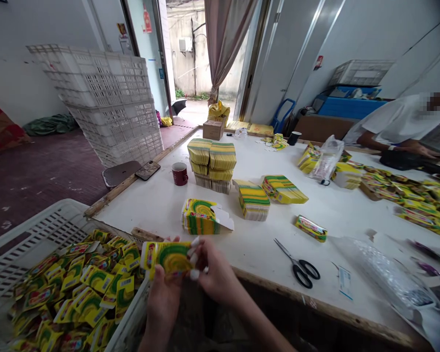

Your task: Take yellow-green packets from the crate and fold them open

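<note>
In front of me at the table's near edge is a small yellow carton (171,258) with a green swirl print. My left hand (162,292) grips its left part, thumb on the front face. At its right end my right hand (213,270) has its fingers closed on the edge; several fingertips wear white covers. Just beyond lies a stack of flat cartons (201,217) with white flaps sticking out at the right. On the left, below table height, a white plastic crate (68,210) is heaped with filled yellow packets (91,293).
More carton stacks (212,161) stand mid-table beside a dark red mug (179,174) and a phone (148,170). Black-handled scissors (302,271) and one packed carton (311,228) lie to the right. Stacked crates (106,98) rise at left; another person (399,122) works at the far right.
</note>
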`<move>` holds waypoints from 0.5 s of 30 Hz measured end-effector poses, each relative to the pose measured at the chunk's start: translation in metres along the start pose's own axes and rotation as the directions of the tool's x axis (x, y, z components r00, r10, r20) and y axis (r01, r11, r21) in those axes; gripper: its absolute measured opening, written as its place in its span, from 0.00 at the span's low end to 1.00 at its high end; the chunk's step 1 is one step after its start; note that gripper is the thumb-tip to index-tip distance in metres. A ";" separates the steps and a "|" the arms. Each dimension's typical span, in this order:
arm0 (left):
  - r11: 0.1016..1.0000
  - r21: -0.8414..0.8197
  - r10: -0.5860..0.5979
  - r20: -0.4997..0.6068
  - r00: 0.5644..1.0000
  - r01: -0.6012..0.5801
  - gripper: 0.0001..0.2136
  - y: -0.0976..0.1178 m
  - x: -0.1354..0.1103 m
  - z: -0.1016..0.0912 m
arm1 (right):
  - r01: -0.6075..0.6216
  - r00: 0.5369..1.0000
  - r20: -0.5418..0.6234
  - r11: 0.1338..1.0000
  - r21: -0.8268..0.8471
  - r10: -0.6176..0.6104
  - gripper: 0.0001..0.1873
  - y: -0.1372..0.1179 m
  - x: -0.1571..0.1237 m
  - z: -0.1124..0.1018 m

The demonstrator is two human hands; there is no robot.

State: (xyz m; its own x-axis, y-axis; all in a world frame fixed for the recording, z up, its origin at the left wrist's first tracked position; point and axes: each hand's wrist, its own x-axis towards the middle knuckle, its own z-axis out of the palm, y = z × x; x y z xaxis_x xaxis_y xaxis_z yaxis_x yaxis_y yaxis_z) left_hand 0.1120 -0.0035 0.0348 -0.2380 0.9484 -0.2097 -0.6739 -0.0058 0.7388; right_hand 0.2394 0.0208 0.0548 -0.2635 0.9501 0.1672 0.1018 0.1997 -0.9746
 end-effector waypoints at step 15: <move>0.979 0.204 0.028 -0.048 0.998 -0.018 0.32 0.001 -0.020 0.009 | -0.342 0.917 0.113 0.605 0.719 0.384 0.30 -0.003 -0.035 0.009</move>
State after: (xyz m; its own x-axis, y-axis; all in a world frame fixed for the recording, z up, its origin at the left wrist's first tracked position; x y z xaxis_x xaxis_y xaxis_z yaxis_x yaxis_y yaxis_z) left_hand 0.1228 -0.0193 0.0453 -0.2903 0.9315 -0.2191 -0.5126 0.0419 0.8576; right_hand 0.2401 -0.0153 0.0506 -0.3110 0.9203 -0.2375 -0.5381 -0.3764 -0.7541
